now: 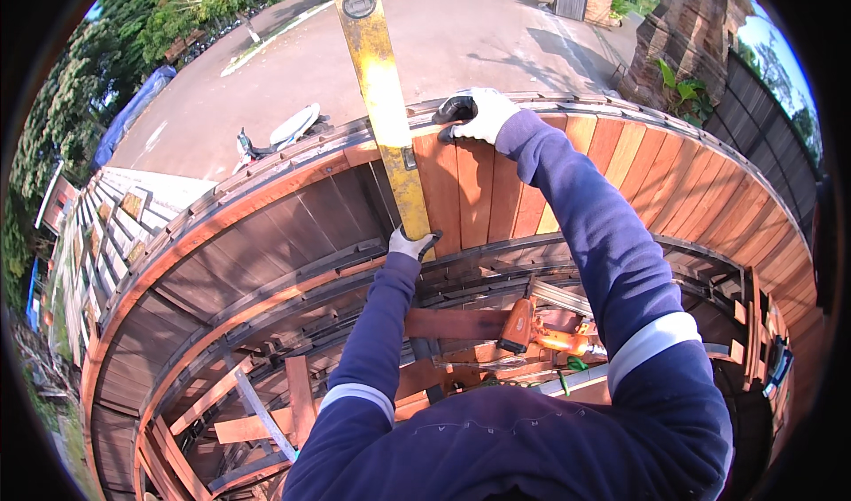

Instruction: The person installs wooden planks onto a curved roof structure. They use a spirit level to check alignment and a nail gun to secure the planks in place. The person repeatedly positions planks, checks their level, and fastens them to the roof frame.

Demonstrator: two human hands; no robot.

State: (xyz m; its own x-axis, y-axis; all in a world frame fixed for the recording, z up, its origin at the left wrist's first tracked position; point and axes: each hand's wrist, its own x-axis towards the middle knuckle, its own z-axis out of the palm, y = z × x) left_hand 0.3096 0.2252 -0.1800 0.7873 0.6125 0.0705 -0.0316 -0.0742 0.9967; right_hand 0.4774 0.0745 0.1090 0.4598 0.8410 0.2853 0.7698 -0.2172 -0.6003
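Wooden planks (496,191) stand side by side along a tall fence frame. Left hand (410,244), gloved, grips the lower end of a long yellow spirit level (383,93), pressing it upright against the last plank's edge, seemingly to check plumb. Right hand (479,113) clasps the fence's top rail (567,106), likely bracing.

left hand (410,243) — gloved, gripping | right hand (479,115) — gloved, arm outstretched

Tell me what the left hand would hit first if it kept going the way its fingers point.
The left hand already grips the yellow spirit level; pushed on, it would likely meet the wooden planks behind it, though depth is unclear.
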